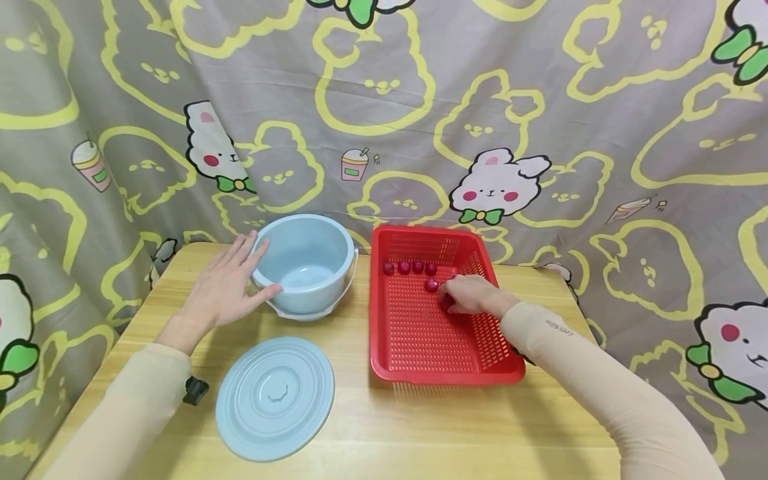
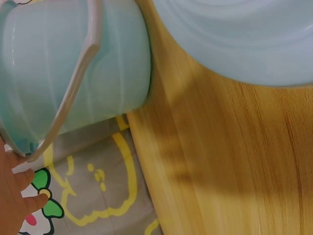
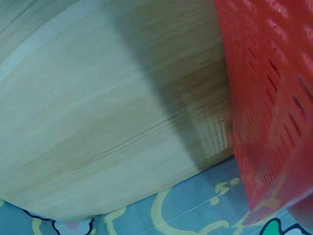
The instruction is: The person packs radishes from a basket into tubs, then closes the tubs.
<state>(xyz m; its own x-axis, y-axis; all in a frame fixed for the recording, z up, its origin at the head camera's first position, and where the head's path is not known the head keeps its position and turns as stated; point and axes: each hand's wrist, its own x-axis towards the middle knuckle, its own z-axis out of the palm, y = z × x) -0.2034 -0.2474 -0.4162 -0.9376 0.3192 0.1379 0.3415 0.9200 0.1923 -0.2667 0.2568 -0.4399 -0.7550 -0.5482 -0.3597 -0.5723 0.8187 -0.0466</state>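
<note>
In the head view my left hand (image 1: 225, 283) has its fingers straight and spread at the left rim of a light blue bucket (image 1: 309, 300). The thumb lies across the near side of that rim. My right hand (image 1: 471, 295) reaches down into a red plastic basket (image 1: 379, 333). Its curled fingers hold a small dark red round thing (image 1: 447, 303), mostly covered by the hand. Beside the fingertips lies another dark red ball-like thing (image 1: 431, 285). Several more, like this one (image 1: 404, 267), sit in a row at the basket's far end. Their exact kind cannot be told.
A round light blue lid (image 1: 276, 400) lies flat on the wooden table (image 1: 354, 420), in front of the bucket. The bucket's white handle (image 1: 354, 280) hangs down its side. Behind the table hangs a grey patterned curtain (image 1: 390, 193). The basket's slotted wall (image 3: 274, 98) fills the right wrist view's right side.
</note>
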